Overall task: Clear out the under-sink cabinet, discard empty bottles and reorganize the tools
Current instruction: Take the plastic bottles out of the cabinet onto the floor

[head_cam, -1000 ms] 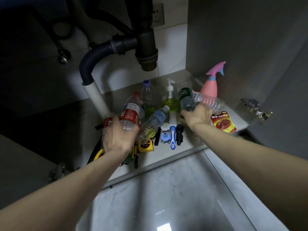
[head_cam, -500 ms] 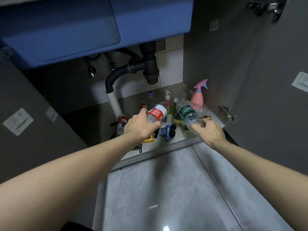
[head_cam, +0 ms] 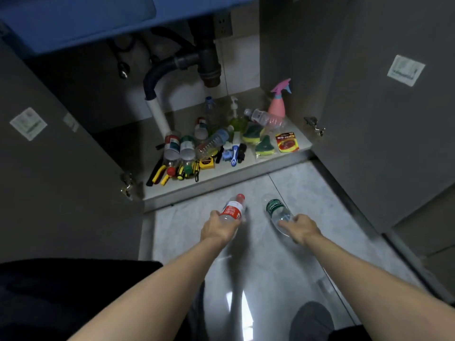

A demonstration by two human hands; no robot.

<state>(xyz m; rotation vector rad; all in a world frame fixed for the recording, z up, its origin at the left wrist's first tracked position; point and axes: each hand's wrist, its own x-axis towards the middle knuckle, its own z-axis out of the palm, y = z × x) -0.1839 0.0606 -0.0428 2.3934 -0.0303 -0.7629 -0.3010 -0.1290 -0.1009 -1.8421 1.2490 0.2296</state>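
My left hand (head_cam: pixel 216 228) grips a clear plastic bottle with a red label and red cap (head_cam: pixel 232 209) over the marble floor, just outside the cabinet. A clear bottle with a green label (head_cam: pixel 275 210) is held by its base in my right hand (head_cam: pixel 299 226). On the cabinet shelf (head_cam: pixel 246 172) lie several more plastic bottles (head_cam: pixel 179 148), a pink spray bottle (head_cam: pixel 277 107), a green pump bottle (head_cam: pixel 236 119), sponges (head_cam: pixel 263 145), yellow-handled pliers and screwdrivers (head_cam: pixel 167 172), a yellow tape measure (head_cam: pixel 206 163) and a blue brush (head_cam: pixel 234 155).
Both grey cabinet doors stand open, the left one (head_cam: pixel 61 168) and the right one (head_cam: pixel 381 119). A dark drain pipe (head_cam: pixel 206 62) and a white pipe (head_cam: pixel 158 116) hang under the blue sink (head_cam: pixel 73 18). A red packet (head_cam: pixel 286 142) lies at the shelf's right. My knees (head_cam: pixel 311 318) are below.
Both hands have pulled back out of the cabinet with their bottles, down to just above the floor. The camera has drawn back and tilted down.
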